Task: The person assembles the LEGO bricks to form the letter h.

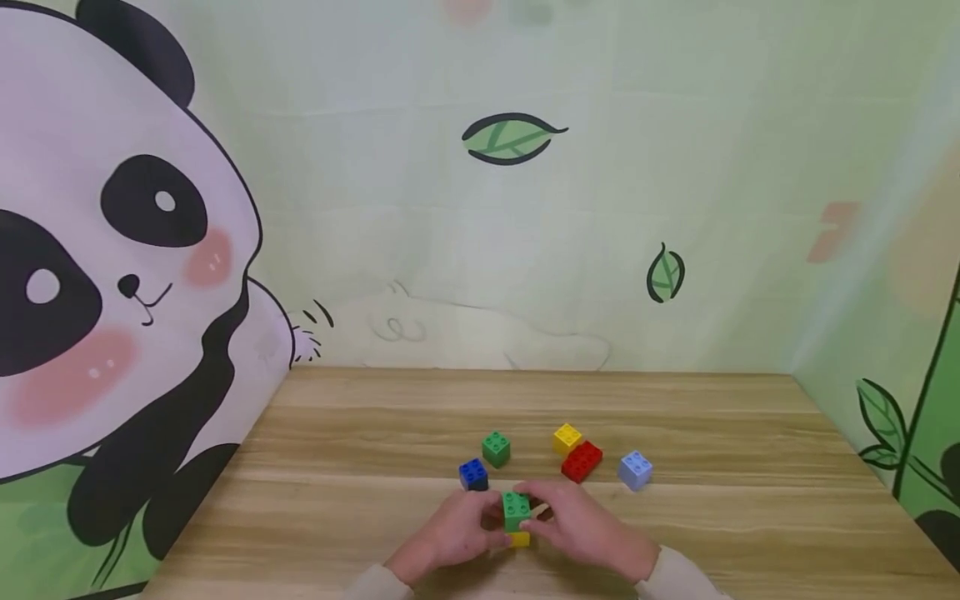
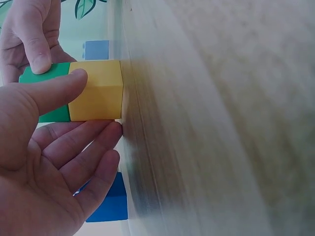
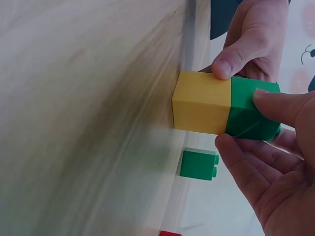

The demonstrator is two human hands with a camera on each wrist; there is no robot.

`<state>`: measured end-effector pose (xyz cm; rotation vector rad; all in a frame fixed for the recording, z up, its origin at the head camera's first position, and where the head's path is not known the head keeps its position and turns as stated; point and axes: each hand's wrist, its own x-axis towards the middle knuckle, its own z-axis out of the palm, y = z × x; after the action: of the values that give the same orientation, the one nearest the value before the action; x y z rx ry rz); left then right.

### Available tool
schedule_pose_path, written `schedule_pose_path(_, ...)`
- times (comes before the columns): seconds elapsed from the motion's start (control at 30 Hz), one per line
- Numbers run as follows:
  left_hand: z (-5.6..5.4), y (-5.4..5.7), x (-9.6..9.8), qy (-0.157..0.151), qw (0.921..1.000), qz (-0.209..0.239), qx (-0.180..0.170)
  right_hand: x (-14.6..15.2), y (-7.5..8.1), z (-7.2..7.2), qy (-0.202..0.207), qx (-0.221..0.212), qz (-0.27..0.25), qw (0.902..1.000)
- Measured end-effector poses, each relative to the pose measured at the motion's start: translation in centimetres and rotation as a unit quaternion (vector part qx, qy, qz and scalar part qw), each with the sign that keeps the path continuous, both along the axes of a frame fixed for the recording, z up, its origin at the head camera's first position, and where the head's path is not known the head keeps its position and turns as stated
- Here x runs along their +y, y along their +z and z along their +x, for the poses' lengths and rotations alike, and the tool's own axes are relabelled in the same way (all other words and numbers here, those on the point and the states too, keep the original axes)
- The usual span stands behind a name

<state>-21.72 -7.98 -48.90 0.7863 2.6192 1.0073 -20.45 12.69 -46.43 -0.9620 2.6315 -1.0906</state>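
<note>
The green brick sits on top of the yellow brick, the two making a short upright stack at the near side of the table, its foot seemingly on the wood. Their sides line up and, in both wrist views, the seam between them looks closed, so this joint appears made or very nearly so; whether the studs are fully pressed home cannot be told. The left hand has a narrow grip on the yellow brick, its thumb lying across the green one with the tip just past the seam. The right hand pinches the green brick between thumb and fingers. Just beyond the left hand stands a blue brick, with a second green brick behind it. Farther right, a red brick lies close beside a second yellow brick, contact uncertain, and a light blue brick stands apart. None of these five is in the stack. A panda-printed backdrop rises behind.
</note>
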Motion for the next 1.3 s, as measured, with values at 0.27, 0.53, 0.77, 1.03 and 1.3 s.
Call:
schedule_pose_path(0.27, 0.1, 0.2, 0.2, -0.002, 0.9999, -0.017, 0.001, 0.1, -0.5, 0.1, -0.004, 0.007, -0.018, 0.9998)
schedule_pose_path(0.53, 0.4, 0.3, 0.4, -0.004, 0.9999, 0.003, -0.016, 0.1, -0.2, 0.4, -0.014, -0.004, -0.012, 0.9998)
schedule_pose_path(0.77, 0.3, 0.3, 0.4, 0.001, 0.9997, 0.01, -0.021, 0.0, -0.3, 0.4, -0.012, 0.005, -0.007, 0.9999)
schedule_pose_path(1.03, 0.1, 0.5, 0.2, -0.005, 0.9997, 0.011, -0.02, 0.3, -0.3, 0.2, -0.012, 0.0, 0.015, 0.9998)
schedule_pose_path(1.3, 0.4, -0.3, -2.3, 0.006, 0.9985, 0.046, -0.029, 1.7, -0.5, 0.6, -0.035, 0.041, 0.032, 0.998)
